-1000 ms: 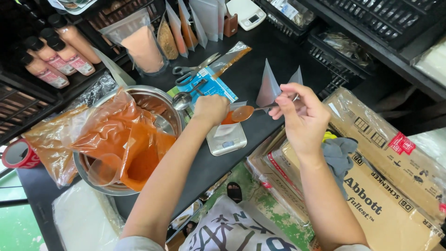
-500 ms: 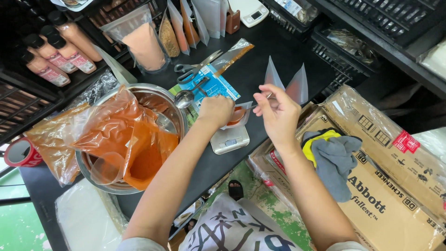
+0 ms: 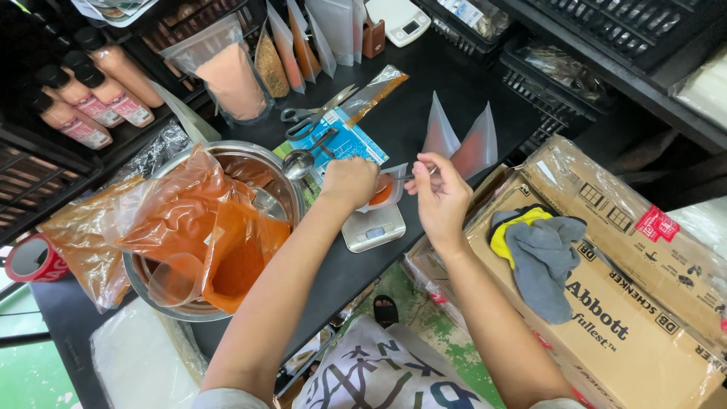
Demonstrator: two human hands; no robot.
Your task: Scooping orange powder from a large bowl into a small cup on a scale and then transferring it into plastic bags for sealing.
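Observation:
My left hand (image 3: pixel 348 182) holds a small clear pouch (image 3: pixel 382 189) with orange-red powder in it, standing on a small digital scale (image 3: pixel 375 227). My right hand (image 3: pixel 439 193) pinches the handle of a metal spoon (image 3: pixel 413 176) whose bowl is at the pouch's mouth. To the left, a steel bowl (image 3: pixel 291 201) holds a big plastic bag of orange-red powder (image 3: pixel 204 235).
Scissors (image 3: pixel 314 113) and a second spoon (image 3: pixel 299 161) lie on a blue packet behind the scale. Empty clear pouches (image 3: pixel 458 140) stand to the right. Filled spice bags, bottles (image 3: pixel 98 83) and another scale (image 3: pixel 397 19) line the back. Cardboard boxes (image 3: pixel 606 303) with gloves (image 3: pixel 534 250) sit right.
My right hand moved left and brought the spoon of powder from beside the scale to the pouch's mouth. My left hand stayed on the pouch.

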